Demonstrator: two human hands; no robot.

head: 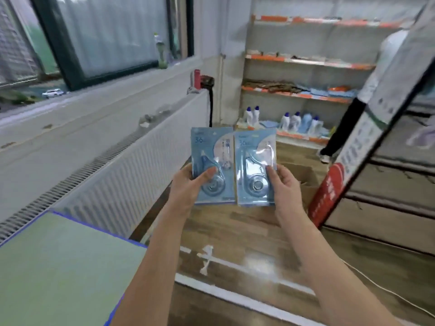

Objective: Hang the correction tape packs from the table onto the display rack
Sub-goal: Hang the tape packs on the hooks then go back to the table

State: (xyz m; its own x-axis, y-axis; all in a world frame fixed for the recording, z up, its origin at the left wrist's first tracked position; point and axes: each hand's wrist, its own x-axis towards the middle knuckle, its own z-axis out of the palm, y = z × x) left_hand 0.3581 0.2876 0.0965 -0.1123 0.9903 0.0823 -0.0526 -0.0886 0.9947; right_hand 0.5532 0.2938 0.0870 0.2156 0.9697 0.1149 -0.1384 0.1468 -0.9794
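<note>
1. Two correction tape packs held side by side in mid-air over the wooden floor [235, 236], edges touching: left pack [211, 158], right pack [255, 161].
2. "36" legible near the top left of each pale blue card; smaller print too blurred to read.
3. Left hand [188, 187] gripping the left pack, thumb curled across its clear blister; right hand [286, 184] gripping the right pack likewise.
4. Green table [58, 267], blue-edged, at near left, well apart from both packs.
5. Display rack [388, 208] at right, red-based slanted panel on its edge; lettering unreadable.
6. Open floor between table and rack; radiator [131, 175] along the left.
7. Far shelves [306, 62] in four orange-edged tiers; roughly six blue-capped bottles [292, 122].
</note>
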